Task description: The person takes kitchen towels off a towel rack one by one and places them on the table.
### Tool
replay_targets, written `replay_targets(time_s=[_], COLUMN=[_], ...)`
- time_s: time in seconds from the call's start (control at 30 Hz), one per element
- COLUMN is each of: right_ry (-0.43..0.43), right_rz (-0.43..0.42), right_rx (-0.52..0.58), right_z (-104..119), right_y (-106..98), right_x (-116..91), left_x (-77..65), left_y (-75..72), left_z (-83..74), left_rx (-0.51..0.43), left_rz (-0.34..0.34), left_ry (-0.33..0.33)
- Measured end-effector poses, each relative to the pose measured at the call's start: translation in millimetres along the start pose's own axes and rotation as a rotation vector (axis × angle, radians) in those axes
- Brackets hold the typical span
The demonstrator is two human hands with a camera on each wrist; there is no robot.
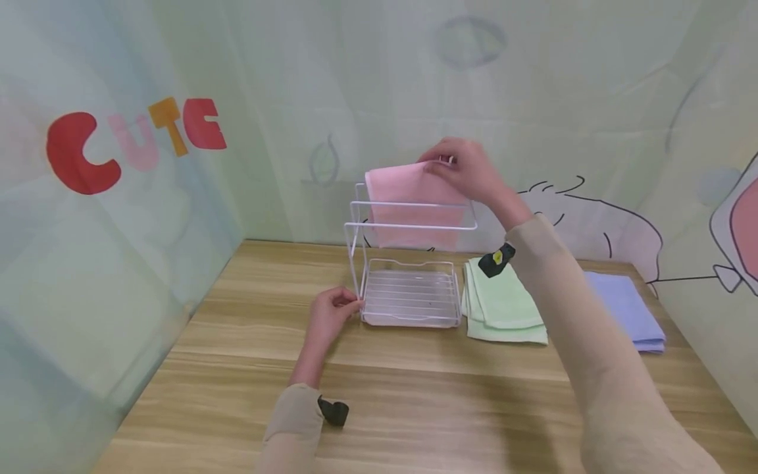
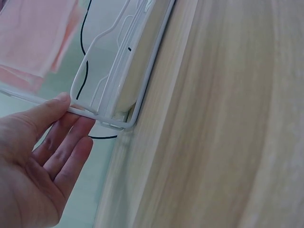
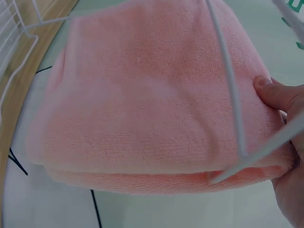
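A white wire rack (image 1: pixel 411 226) with several top rails and a tray (image 1: pixel 408 296) at its base stands on the table. My left hand (image 1: pixel 334 313) pinches the rack's lower left upright between thumb and fingers, plain in the left wrist view, where the wire frame (image 2: pixel 85 114) passes between them. At the back rail, my right hand (image 1: pixel 468 168) pinches the upper right edge of a folded pink towel (image 1: pixel 414 187). That towel hangs behind the front rails; the right wrist view shows its folded layers (image 3: pixel 152 109) and my thumb (image 3: pixel 275 92) on its edge.
Right of the rack lies a folded green towel (image 1: pixel 503 303), partly behind my right forearm. Farther right is a folded blue-purple towel (image 1: pixel 628 309). A printed curtain (image 1: pixel 284 118) hangs behind and left of the wooden table (image 1: pixel 367 401).
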State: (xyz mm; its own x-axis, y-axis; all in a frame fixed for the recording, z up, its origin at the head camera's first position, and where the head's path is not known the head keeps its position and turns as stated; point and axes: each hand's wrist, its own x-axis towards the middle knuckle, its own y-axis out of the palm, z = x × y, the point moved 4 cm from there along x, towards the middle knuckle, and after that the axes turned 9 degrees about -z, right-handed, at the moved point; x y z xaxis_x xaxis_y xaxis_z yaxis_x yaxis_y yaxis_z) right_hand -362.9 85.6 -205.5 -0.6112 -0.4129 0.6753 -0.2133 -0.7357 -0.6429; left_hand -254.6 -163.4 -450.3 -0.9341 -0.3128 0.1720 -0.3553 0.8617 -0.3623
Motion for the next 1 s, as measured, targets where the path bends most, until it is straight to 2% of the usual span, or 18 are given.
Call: replay_targets(time_s=[0.3,0.63,0.9,1.0], right_ry=[-0.012,-0.005,0.006,0.000], right_rz=[-0.065,-0.147,-0.307,-0.338], right_rx=[-0.036,-0.053,-0.045,-0.044], right_z=[10.2,37.7,50.4,54.0], right_y=[-29.1,-75.9,-118.5,-131.2], right_x=[15.4,34.9,31.4,26.6], left_x=[1.9,2.6,1.6,2.9], left_y=[1.5,3.5,6.3,6.4], left_z=[0.0,-1.4,-4.0,-4.9], left_rx=[0.010,0.003,0.002,0.006], left_rz=[0.005,0.004,0.015,0.013], left_ry=[-0.010,0.003,0.007,0.006])
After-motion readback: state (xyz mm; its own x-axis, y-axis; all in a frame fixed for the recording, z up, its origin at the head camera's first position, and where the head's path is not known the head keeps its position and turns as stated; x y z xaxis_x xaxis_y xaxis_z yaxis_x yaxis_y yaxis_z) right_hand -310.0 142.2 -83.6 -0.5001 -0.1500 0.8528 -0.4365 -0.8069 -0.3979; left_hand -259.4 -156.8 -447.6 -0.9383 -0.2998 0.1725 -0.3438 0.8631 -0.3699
